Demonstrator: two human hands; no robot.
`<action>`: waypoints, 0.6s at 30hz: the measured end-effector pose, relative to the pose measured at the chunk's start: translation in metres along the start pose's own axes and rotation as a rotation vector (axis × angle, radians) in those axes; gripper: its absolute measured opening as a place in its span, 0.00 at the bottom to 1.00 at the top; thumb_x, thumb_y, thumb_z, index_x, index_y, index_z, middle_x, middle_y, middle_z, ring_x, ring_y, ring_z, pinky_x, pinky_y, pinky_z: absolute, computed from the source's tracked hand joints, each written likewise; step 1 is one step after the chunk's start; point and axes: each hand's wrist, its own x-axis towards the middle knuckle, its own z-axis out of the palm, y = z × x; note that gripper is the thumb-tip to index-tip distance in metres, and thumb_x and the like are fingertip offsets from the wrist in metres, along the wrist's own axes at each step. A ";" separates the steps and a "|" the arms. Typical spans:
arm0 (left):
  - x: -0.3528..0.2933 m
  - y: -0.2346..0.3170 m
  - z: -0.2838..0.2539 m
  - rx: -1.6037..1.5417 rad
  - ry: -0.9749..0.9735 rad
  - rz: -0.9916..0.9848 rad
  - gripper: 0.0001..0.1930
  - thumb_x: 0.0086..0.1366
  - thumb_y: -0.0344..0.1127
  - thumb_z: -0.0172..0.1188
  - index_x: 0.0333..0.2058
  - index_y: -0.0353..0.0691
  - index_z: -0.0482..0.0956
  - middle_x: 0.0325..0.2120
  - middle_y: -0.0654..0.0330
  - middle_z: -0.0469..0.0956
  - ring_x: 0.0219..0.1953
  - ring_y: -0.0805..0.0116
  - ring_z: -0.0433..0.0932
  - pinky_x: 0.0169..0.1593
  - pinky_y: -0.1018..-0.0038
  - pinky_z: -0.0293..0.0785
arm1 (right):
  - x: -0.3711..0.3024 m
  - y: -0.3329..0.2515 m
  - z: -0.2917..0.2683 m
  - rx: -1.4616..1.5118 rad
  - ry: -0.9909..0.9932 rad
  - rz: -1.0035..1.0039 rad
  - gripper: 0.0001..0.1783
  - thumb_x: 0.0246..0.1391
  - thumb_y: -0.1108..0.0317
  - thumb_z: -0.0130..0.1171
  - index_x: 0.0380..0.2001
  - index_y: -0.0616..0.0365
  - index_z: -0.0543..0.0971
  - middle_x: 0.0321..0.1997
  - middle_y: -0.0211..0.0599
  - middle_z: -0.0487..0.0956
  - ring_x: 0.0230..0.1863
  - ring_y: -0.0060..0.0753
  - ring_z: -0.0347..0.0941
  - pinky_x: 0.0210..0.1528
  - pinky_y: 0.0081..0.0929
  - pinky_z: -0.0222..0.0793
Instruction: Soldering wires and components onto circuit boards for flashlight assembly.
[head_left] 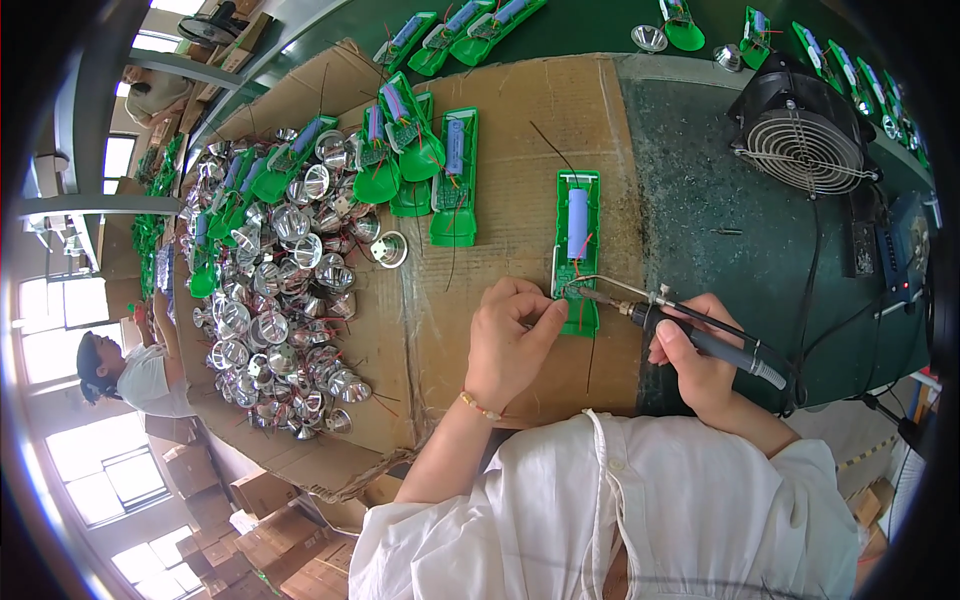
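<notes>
Right fingers (pixel 676 342) clamp a soldering iron (pixel 718 348) over a green housing (pixel 582 320), left fingers (pixel 545 322) together at its edge.

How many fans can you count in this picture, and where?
2. One fan stands on the green bench, beyond and right of the soldering iron; the other fan is in the upper-left background. More could be hidden.

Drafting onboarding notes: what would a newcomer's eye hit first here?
The heap of shiny silver reflectors on the left. Then, right of center, the right hand holding a soldering iron over a green housing, the left hand close by. Upper right, a black fan.
</notes>
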 end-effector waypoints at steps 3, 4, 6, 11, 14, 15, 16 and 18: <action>0.000 0.000 0.001 -0.005 0.001 0.000 0.07 0.52 0.34 0.61 0.23 0.36 0.80 0.27 0.58 0.73 0.34 0.63 0.71 0.37 0.72 0.68 | -0.001 -0.005 -0.001 0.003 0.045 -0.040 0.10 0.52 0.69 0.55 0.31 0.63 0.67 0.19 0.37 0.73 0.18 0.21 0.69 0.20 0.17 0.67; 0.000 -0.001 0.000 -0.001 -0.003 0.006 0.07 0.52 0.34 0.61 0.23 0.36 0.80 0.27 0.58 0.73 0.34 0.63 0.71 0.36 0.72 0.69 | -0.001 -0.005 -0.002 -0.010 0.042 -0.056 0.10 0.52 0.69 0.55 0.31 0.63 0.67 0.19 0.37 0.73 0.18 0.22 0.70 0.21 0.17 0.68; -0.001 -0.002 0.000 0.001 -0.004 0.001 0.07 0.52 0.34 0.61 0.23 0.36 0.80 0.28 0.58 0.73 0.34 0.63 0.71 0.36 0.73 0.69 | -0.002 -0.005 -0.003 -0.013 0.028 -0.055 0.10 0.52 0.69 0.55 0.31 0.63 0.67 0.19 0.37 0.73 0.18 0.22 0.70 0.21 0.17 0.68; 0.002 -0.003 -0.001 0.000 -0.029 -0.003 0.07 0.52 0.35 0.61 0.23 0.36 0.80 0.28 0.58 0.73 0.35 0.63 0.70 0.36 0.72 0.69 | -0.003 -0.005 -0.004 -0.012 0.017 -0.043 0.11 0.52 0.68 0.56 0.31 0.63 0.67 0.19 0.37 0.73 0.18 0.22 0.70 0.21 0.18 0.68; 0.004 -0.002 -0.003 0.002 -0.052 0.015 0.07 0.52 0.35 0.62 0.23 0.36 0.80 0.28 0.58 0.73 0.35 0.63 0.70 0.36 0.72 0.69 | -0.005 -0.005 -0.007 -0.019 0.010 -0.038 0.11 0.51 0.68 0.56 0.31 0.63 0.67 0.19 0.37 0.73 0.18 0.22 0.70 0.21 0.18 0.68; 0.006 -0.002 -0.004 0.028 -0.080 0.040 0.07 0.51 0.35 0.62 0.23 0.36 0.80 0.28 0.58 0.73 0.35 0.62 0.70 0.36 0.72 0.68 | -0.005 -0.006 -0.008 -0.027 -0.002 -0.037 0.11 0.51 0.68 0.55 0.32 0.63 0.67 0.19 0.37 0.73 0.18 0.21 0.70 0.21 0.17 0.68; 0.008 -0.002 -0.006 0.055 -0.109 0.065 0.08 0.51 0.35 0.62 0.23 0.36 0.80 0.28 0.58 0.72 0.35 0.62 0.70 0.36 0.71 0.68 | -0.005 -0.006 -0.008 -0.035 -0.014 -0.037 0.10 0.51 0.69 0.55 0.32 0.63 0.67 0.19 0.37 0.73 0.18 0.21 0.70 0.22 0.17 0.68; 0.011 0.001 -0.008 0.080 -0.144 0.067 0.08 0.51 0.35 0.63 0.24 0.36 0.80 0.28 0.58 0.72 0.35 0.62 0.70 0.35 0.71 0.68 | -0.006 -0.006 -0.009 -0.043 -0.016 -0.036 0.10 0.51 0.69 0.55 0.32 0.63 0.67 0.19 0.37 0.73 0.19 0.21 0.70 0.22 0.17 0.68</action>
